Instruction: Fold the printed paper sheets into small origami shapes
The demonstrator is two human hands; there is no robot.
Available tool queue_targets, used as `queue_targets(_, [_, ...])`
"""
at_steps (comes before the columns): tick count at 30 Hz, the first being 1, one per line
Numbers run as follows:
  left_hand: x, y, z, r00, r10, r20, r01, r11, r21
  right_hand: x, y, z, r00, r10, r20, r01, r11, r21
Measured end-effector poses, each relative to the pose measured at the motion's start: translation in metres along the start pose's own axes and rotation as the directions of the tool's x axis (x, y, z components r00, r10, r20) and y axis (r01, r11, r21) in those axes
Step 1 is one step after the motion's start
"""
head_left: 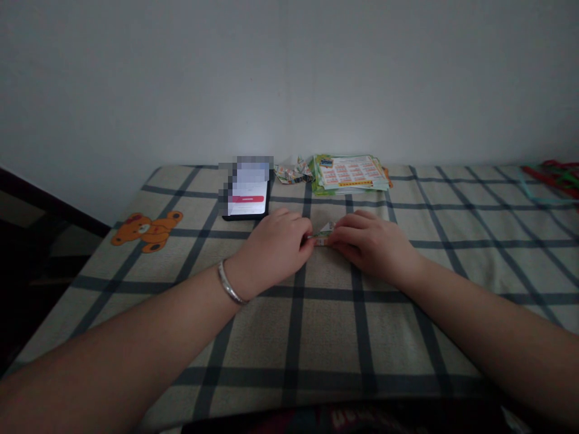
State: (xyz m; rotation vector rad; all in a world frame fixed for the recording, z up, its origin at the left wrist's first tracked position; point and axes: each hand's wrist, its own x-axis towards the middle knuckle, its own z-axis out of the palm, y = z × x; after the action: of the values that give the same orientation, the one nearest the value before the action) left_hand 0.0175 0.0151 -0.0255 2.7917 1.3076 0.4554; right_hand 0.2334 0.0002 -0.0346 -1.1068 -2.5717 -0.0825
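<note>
A small folded piece of printed paper (322, 240) lies low over the checked cloth, between my two hands. My left hand (281, 242), with a silver bangle at the wrist, pinches its left end. The fingers of my right hand (373, 244) are closed on its right end. A pale pointed flap of the paper stands up between the hands. My fingers hide both ends of it.
A phone (248, 190) with a lit screen, a folded paper piece (294, 172) and a stack of printed sheets (348, 172) lie along the back edge. A bear cutout (147, 231) is at left, red and green items (558, 178) at far right. A wall (289, 78) rises behind.
</note>
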Motion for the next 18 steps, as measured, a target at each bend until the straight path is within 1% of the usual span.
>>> queue_targets(4, [-0.001, -0.003, 0.0, 0.999, 0.048, 0.006, -0.048, 0.998, 0.039, -0.001, 0.001, -0.002, 0.994, -0.109, -0.006, 0.108, 0.991, -0.082])
queue_targets(7, [-0.001, -0.004, 0.001, 0.998, 0.06, 0.007, -0.06, 0.996, 0.071, 0.0, 0.001, -0.004, 0.987, -0.158, 0.01, 0.158, 0.979, -0.132])
queue_targets(10, [-0.001, -0.007, 0.004, 0.996, 0.061, -0.064, -0.058, 0.998, 0.039, 0.001, 0.001, -0.004, 0.983, -0.178, 0.035, 0.181, 0.976, -0.121])
queue_targets(12, [0.0, -0.01, 0.005, 0.985, 0.126, -0.12, -0.126, 0.992, 0.007, 0.001, 0.002, -0.004, 0.983, -0.177, 0.042, 0.181, 0.978, -0.102])
queue_targets(13, [0.0, -0.012, 0.006, 0.973, 0.203, -0.111, -0.204, 0.979, 0.003, 0.001, 0.003, -0.004, 0.983, -0.176, 0.044, 0.18, 0.979, -0.095])
queue_targets(15, [0.001, -0.015, 0.005, 0.936, 0.347, -0.063, -0.345, 0.938, 0.028, 0.0, 0.003, -0.003, 0.983, -0.179, 0.041, 0.182, 0.979, -0.091])
queue_targets(17, [0.001, -0.016, 0.002, 0.911, 0.41, -0.031, -0.408, 0.911, 0.067, -0.001, 0.003, -0.004, 0.982, -0.186, 0.035, 0.188, 0.978, -0.086])
queue_targets(18, [0.001, -0.016, 0.001, 0.906, 0.422, -0.022, -0.418, 0.903, 0.094, -0.001, 0.003, -0.004, 0.982, -0.187, 0.034, 0.189, 0.978, -0.085])
